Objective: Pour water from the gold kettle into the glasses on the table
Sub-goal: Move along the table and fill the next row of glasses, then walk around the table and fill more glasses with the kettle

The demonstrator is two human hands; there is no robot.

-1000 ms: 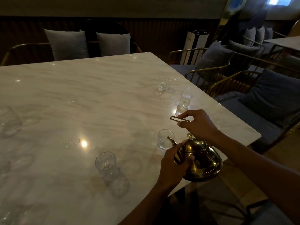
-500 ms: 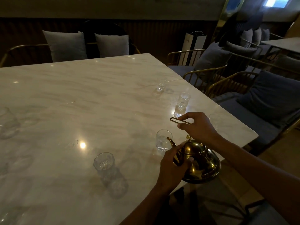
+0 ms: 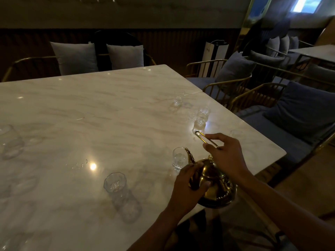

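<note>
Dim light fills the room, and the pale marble table [image 3: 90, 115] stretches away from me with one bright lamp reflection on its polish. Grey cushions [image 3: 75, 57] lean against the dark wall panelling beyond the far edge, and gold-framed chairs [image 3: 226, 84] with blue pads line the right side.

My right hand [image 3: 226, 156] is up over the near right corner of the table, thumb and fingers pinched closed on the thin wire handle [image 3: 204, 139] of the gold kettle [image 3: 215, 185]. My left hand [image 3: 188, 187] is cupped against the kettle's left side, fingers curled around the belly near the base of the spout [image 3: 189, 156], thumb laid across the front. The kettle sits tilted at the table's near edge, its knobbed lid [image 3: 210, 157] upward, its spout tip right at the rim of the nearest glass [image 3: 178, 159]. That small tumbler stands upright just beyond my left hand (whether water is running from the spout I cannot tell in this gloom).

A taller faceted glass [image 3: 115, 183] stands well to the left of the kettle, near the lamp glare. Two more glasses stand farther off along the right edge: one [image 3: 201, 117] just past the handle's loop, another [image 3: 178, 97] beyond it beside the seam in the tabletop. At the far left edge of view a further glass [image 3: 9, 138] shows, blurred.
</note>
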